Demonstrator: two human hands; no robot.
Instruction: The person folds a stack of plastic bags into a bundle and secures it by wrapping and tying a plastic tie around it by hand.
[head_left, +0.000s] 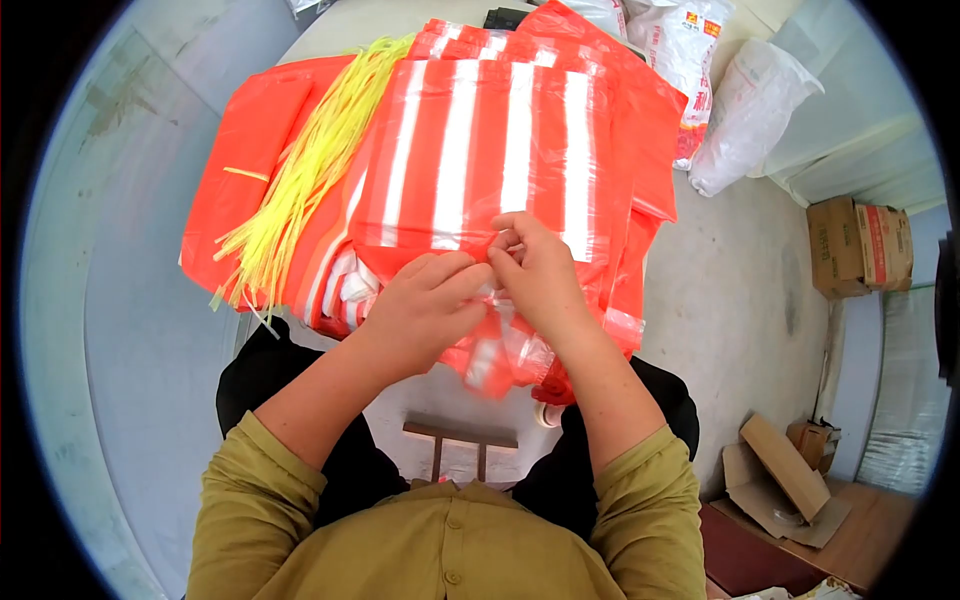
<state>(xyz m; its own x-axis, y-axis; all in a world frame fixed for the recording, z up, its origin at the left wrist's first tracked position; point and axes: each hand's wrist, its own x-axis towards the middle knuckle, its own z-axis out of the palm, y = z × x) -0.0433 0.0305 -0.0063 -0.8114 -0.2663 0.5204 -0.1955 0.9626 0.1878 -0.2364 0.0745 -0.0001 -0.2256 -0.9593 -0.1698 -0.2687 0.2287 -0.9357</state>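
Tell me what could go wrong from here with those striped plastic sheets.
1. Crumpled plastic hangs below the left hand and right hand; if it catches, it might drag the striped sheets askew.
2. The yellow strips lie loose, tips fanned out near the front of the red plastic, so a tug on the pile could send some sliding off.

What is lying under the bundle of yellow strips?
Red plastic shows along both sides of the yellow strips; whatever lies directly beneath them is covered.
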